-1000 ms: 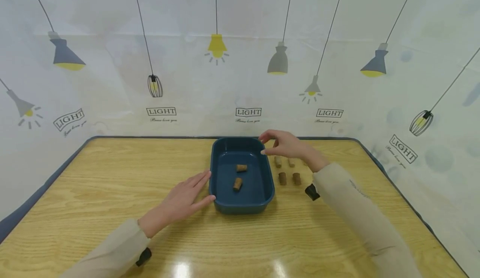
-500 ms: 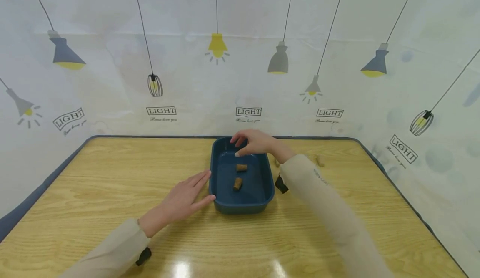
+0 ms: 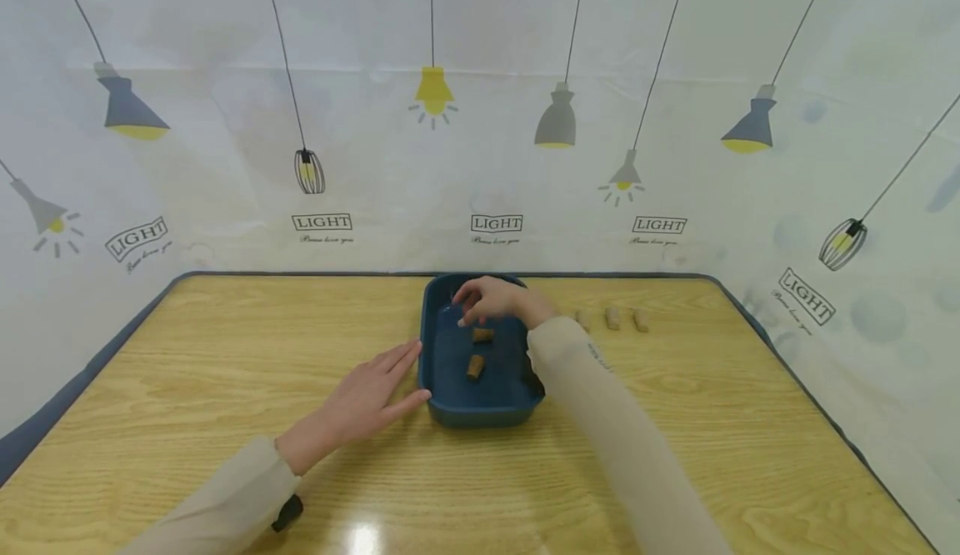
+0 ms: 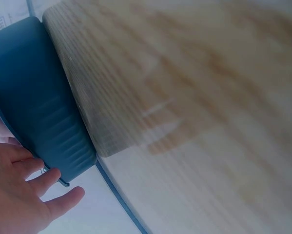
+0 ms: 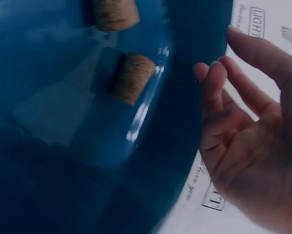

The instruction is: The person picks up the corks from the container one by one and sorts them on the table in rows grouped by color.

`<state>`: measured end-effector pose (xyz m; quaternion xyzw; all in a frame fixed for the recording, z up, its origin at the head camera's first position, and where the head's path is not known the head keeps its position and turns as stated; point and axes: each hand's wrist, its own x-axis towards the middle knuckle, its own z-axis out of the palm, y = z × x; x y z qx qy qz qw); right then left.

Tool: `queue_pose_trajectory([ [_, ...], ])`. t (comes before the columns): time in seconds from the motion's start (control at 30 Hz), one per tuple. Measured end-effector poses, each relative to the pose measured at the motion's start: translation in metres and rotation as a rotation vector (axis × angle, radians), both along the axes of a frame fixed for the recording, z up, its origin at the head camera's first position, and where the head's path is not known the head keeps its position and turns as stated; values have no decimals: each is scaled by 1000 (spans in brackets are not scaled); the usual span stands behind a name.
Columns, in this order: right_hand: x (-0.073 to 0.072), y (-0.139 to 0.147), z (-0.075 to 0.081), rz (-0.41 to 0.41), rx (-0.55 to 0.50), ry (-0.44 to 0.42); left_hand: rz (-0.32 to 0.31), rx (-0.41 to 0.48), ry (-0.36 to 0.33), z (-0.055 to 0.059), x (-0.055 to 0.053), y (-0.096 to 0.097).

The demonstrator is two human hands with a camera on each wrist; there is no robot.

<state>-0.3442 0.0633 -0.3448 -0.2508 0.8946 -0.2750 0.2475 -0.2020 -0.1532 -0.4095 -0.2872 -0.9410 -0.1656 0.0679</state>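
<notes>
A deep blue rectangular tray (image 3: 480, 416) stands at the back middle of the table. Two brown corks, a rear cork (image 3: 483, 335) and a front cork (image 3: 476, 367), lie apart on its floor. My left hand (image 3: 363, 397) rests at the tray's left side, fingers extended toward the rim; the left wrist view shows the hand (image 4: 19, 195) beside the tray wall (image 4: 38, 97). Over the far part of the tray hovers my right hand (image 3: 498, 301). Its fingers bend loosely, thumb apart, with nothing visible between them in the right wrist view, where two corks show.
Right of the tray, pale corks stand in a row on the wooden table (image 3: 225, 355), among them a middle cork (image 3: 612, 318) and an end cork (image 3: 641, 320). My right sleeve (image 3: 600, 405) hides the area beside the tray. A printed wall sheet (image 3: 495, 147) rises behind the table.
My right hand has moved left from the tray's right rim to over its inside and dipped lower. The left hand, the tray and the two corks in it have not moved.
</notes>
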Motion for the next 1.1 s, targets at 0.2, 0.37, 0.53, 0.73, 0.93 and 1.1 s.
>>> queue_pose_trajectory([
  [0.2, -1, -2, -8, -52, 51, -17, 0, 4, 6, 0, 0, 0],
  [0.37, -3, -2, -15, -89, 117, -43, -4, 7, 1, -1, -1, -1],
  [0.53, -5, 1, -25, -127, 173, -54, 0, 6, -6, -2, -1, -1],
  [0.73, -7, 2, -30, -153, 179, -63, 3, 4, -11, -2, 0, -1],
  [0.93, -11, 0, -35, -171, 196, -79, -4, 7, -6, -2, -1, -1],
  [1.1, -9, 0, -36, -151, 183, -75, -3, 3, -7, -3, -1, -1],
])
